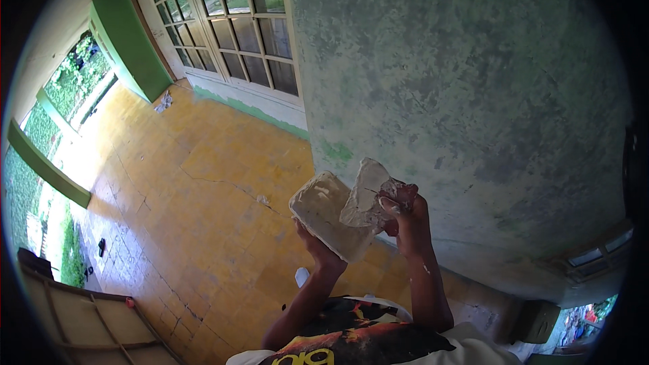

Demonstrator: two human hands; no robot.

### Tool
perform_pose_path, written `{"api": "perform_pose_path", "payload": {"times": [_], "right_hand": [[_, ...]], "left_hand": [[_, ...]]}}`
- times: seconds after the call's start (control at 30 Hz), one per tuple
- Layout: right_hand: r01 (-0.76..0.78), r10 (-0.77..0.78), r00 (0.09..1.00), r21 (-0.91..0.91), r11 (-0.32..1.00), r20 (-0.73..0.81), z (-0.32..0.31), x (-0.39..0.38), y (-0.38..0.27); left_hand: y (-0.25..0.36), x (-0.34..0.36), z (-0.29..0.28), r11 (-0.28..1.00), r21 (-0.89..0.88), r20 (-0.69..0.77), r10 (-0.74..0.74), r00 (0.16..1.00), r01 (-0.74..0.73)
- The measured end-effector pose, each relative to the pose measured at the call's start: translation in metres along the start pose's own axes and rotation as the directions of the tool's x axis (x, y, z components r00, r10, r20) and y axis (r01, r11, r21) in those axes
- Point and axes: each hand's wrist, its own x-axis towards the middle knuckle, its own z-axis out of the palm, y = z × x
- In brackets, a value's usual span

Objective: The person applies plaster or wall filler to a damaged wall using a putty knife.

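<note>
My left hand (320, 249) supports a shallow, rounded rectangular tub (316, 204) from below, fingers wrapped along its near-left side. The tub's inside is coated with off-white paste. In my right hand (405, 208) is a putty knife (366, 191) with a broad blade, smeared with the same paste. The blade is tilted over the tub's right side; whether it touches the tub I cannot tell. White paste also sticks to the right fingers and forearm. The putty knife's handle is mostly hidden by the fist.
A patchy grey-green wall (466, 94) rises close on the right. Paned doors (236, 27) and a green pillar (125, 37) stand beyond. Yellow floor tiles (196, 196) show cracks. A crumpled cloth (163, 101) lies by the pillar, and a framed wooden panel (88, 321) is at lower left.
</note>
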Motion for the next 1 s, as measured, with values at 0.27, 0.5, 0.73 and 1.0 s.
{"api": "perform_pose_path", "payload": {"times": [0.27,0.5,0.73,1.0], "right_hand": [[0.312,-0.343,0.939,-0.481,0.819,0.026,0.111,0.019,0.006],[0.122,-0.153,0.982,-0.249,0.961,-0.110,0.143,0.042,0.040],[0.064,0.049,0.953,0.355,0.933,-0.300,0.130,0.057,0.033],[0.441,-0.276,0.866,0.375,0.816,-0.418,0.091,0.079,0.014]], "left_hand": [[0.065,0.077,-0.034,0.985,-0.046,-0.005,-0.170,0.985,0.169],[0.073,0.122,-0.055,0.915,-0.085,0.164,-0.377,0.912,0.394],[0.073,0.143,-0.045,0.896,-0.101,0.136,-0.418,0.898,0.432],[0.063,0.173,-0.035,0.872,-0.108,0.266,-0.438,0.859,0.478]]}}
